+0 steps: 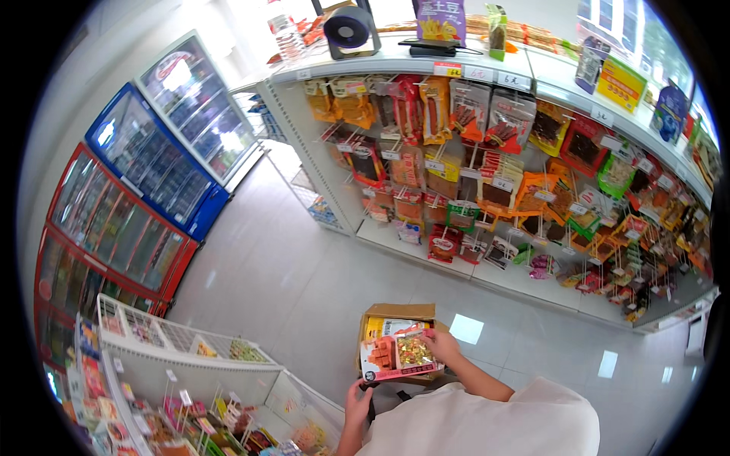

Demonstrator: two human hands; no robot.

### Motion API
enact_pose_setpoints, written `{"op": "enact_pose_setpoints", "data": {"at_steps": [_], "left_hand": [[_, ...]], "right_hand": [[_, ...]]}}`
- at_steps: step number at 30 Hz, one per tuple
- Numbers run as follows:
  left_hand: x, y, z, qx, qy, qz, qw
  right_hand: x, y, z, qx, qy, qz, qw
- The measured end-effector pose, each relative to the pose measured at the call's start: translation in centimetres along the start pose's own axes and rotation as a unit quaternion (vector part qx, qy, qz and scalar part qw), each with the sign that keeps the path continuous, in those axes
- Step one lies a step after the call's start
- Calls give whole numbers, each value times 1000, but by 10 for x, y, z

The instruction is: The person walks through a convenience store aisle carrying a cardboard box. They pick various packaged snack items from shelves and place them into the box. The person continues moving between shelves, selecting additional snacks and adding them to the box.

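Observation:
A pink and white snack packet (398,353) with a clear window lies across the top of a cardboard box (399,310) that has its flaps up. Fingers of my right hand (440,344) grip the packet's right edge. My left hand (358,401) is just below the packet's lower left corner, fingers bent; whether it touches the packet or something dark beside it is unclear. Under the packet, a yellow and white package (381,326) shows inside the box. The box's lower part is hidden by the packet and my body.
Ahead stands a shelf unit (410,259) hung with many snack packets, a small fan (349,28) on its top. Glass-door coolers (154,165) line the left wall. A lower display rack (228,367) with packets is at the lower left. Tiled floor (274,268) runs between them.

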State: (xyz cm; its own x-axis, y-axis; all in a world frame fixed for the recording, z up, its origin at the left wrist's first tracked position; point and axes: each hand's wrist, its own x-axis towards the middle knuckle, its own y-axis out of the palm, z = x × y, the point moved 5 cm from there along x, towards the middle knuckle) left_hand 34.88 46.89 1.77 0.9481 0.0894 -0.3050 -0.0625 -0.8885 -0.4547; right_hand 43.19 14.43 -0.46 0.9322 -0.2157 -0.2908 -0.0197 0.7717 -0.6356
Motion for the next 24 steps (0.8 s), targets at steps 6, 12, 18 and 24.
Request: {"op": "enact_pose_setpoints", "data": {"at_steps": [6,12,18,24], "left_hand": [[92,23,-73,305,379,243,839],[130,41,-30,377,582,396,602],[141,22,-18,332,550,432,633],[133,-7,-13,193,377,283,860]], "right_hand": [[-33,-33,-12,-37,103,-113,988],[-99,11,9,112,143,-88,979],[-122,47,42,120,115,-216,962],[-79,54,44,-128,129,-162,970]]}}
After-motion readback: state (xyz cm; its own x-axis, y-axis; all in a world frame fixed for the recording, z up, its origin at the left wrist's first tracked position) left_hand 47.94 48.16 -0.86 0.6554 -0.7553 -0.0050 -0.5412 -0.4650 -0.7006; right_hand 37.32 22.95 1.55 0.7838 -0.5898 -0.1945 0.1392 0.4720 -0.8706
